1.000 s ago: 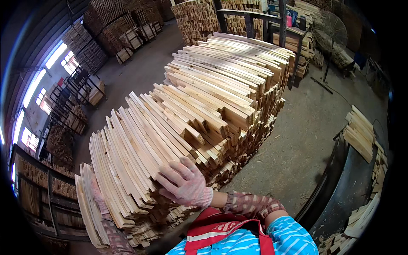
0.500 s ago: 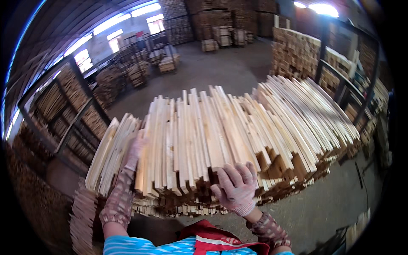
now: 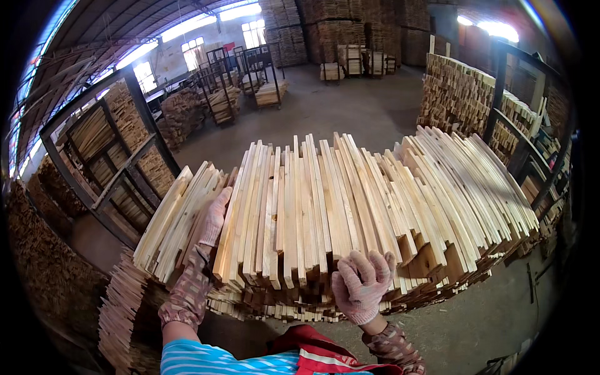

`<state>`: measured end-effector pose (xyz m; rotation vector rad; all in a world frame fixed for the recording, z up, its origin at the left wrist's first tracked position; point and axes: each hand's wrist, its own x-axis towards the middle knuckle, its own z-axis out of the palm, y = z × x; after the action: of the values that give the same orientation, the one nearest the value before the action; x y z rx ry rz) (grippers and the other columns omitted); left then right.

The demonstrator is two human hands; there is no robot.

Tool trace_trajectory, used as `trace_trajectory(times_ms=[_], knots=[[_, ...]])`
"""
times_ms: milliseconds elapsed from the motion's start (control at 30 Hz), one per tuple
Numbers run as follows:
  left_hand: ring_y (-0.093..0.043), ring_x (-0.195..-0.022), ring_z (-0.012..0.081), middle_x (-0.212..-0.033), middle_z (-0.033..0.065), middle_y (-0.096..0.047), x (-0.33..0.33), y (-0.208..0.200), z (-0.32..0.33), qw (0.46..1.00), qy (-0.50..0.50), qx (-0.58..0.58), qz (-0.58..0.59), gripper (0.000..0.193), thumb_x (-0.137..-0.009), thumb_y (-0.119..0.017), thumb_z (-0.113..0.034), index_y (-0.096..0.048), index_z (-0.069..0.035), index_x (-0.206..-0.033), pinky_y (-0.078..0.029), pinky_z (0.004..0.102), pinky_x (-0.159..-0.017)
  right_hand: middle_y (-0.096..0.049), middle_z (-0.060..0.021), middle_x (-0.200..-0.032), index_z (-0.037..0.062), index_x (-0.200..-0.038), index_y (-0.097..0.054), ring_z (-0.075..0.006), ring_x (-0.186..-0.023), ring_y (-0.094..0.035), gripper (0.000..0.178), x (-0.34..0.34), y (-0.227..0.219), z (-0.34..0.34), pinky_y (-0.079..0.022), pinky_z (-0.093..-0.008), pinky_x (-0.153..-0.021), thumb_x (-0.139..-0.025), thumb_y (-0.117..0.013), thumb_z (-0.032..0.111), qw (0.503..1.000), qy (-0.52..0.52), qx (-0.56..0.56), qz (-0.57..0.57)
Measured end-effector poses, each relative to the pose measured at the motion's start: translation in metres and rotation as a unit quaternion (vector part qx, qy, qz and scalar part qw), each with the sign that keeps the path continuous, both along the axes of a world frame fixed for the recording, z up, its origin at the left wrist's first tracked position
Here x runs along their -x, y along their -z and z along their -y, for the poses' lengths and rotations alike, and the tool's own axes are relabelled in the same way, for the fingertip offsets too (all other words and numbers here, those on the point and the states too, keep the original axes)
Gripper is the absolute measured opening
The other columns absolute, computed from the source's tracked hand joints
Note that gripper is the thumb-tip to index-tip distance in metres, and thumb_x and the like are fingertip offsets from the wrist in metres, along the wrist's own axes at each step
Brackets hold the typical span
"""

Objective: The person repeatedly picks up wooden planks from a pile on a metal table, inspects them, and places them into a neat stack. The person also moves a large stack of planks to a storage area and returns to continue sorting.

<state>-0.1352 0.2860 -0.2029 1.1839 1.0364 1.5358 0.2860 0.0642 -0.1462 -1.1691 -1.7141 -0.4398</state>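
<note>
A long row of pale wooden slats (image 3: 300, 219) stands on edge, packed side by side, their near ends uneven. My left hand (image 3: 217, 215), in a pinkish knitted glove, lies along the left side of the middle slats, in the gap beside a smaller leaning group of slats (image 3: 181, 219). Its fingers stretch away from me, the tips partly hidden. My right hand (image 3: 361, 287), gloved alike, rests against the near ends right of the middle, its fingers apart and slightly bent. No single slat is gripped in it.
Dark metal frames rise at the left (image 3: 150, 119) and right (image 3: 500, 87) of the row. More slats lie stacked below (image 3: 275, 310). A tall lumber stack (image 3: 453, 94) stands beyond at the right. Grey concrete floor (image 3: 350, 103) stretches behind, with loaded racks farther back.
The whole view has shifted, so the row sits slightly farther right and lower. My right hand's fingers bend more at the slat ends. My left hand stays along the gap and shows more clearly.
</note>
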Motion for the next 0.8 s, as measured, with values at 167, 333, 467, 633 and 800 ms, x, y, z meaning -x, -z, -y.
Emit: trace_trajectory(times_ms=[167, 333, 467, 633, 800], knots=[[-0.059, -0.119, 0.0199, -0.138, 0.0147, -0.058, -0.004, -0.007, 0.013, 0.996, -0.02, 0.029, -0.079, 0.071, -0.089, -0.077, -0.027, -0.045, 0.001, -0.147, -0.048, 0.0331, -0.103, -0.061, -0.0006, -0.121, 0.0221, -0.102, -0.069, -0.0284, -0.112, -0.053, 0.026, -0.005, 0.006, -0.004, -0.031, -0.054, -0.113, -0.078, -0.075, 0.029, 0.999, -0.013, -0.002, 0.042], [-0.058, -0.123, 0.0214, -0.137, 0.015, -0.06, -0.039, -0.077, 0.044, 0.927, 0.003, 0.105, -0.36, 0.073, -0.09, -0.076, -0.032, -0.046, 0.003, -0.145, -0.046, 0.0323, -0.104, -0.057, -0.0089, -0.134, 0.0206, -0.12, -0.068, -0.0321, -0.13, -0.047, 0.042, -0.022, 0.004, 0.012, -0.022, -0.0579, -0.121, -0.093, -0.06, 0.053, 0.996, -0.002, 0.039, 0.079], [-0.053, -0.13, 0.0237, -0.144, 0.0168, -0.055, -0.029, -0.071, 0.027, 0.928, 0.019, 0.111, -0.354, 0.074, -0.09, -0.075, -0.033, -0.044, 0.001, -0.148, -0.04, 0.0335, -0.11, -0.03, -0.0169, -0.162, 0.0197, -0.156, -0.034, -0.0311, -0.151, -0.027, 0.063, -0.106, 0.005, 0.033, -0.015, -0.062, -0.123, -0.103, -0.044, 0.051, 0.966, 0.227, -0.117, 0.041], [-0.042, -0.14, 0.0245, -0.158, 0.0192, -0.038, -0.025, -0.08, 0.005, 0.917, 0.016, 0.052, -0.395, 0.085, -0.09, -0.075, -0.034, -0.031, -0.001, -0.156, -0.034, 0.0343, -0.115, -0.029, -0.0197, -0.162, 0.0136, -0.157, -0.032, -0.033, -0.151, -0.027, 0.063, -0.189, -0.005, 0.021, -0.021, -0.0531, -0.123, -0.103, -0.048, 0.043, 0.949, 0.271, -0.123, -0.106], [-0.045, -0.138, 0.0253, -0.155, 0.0191, -0.042, -0.072, -0.156, -0.021, 0.802, 0.017, -0.058, -0.595, 0.076, -0.092, -0.071, -0.023, -0.033, -0.001, -0.155, -0.036, 0.035, -0.114, -0.029, -0.0206, -0.162, 0.0091, -0.155, -0.036, -0.0352, -0.15, -0.028, 0.065, -0.187, 0.013, 0.026, -0.026, -0.0489, -0.122, -0.101, -0.056, 0.039, 0.972, 0.17, -0.066, -0.148]])
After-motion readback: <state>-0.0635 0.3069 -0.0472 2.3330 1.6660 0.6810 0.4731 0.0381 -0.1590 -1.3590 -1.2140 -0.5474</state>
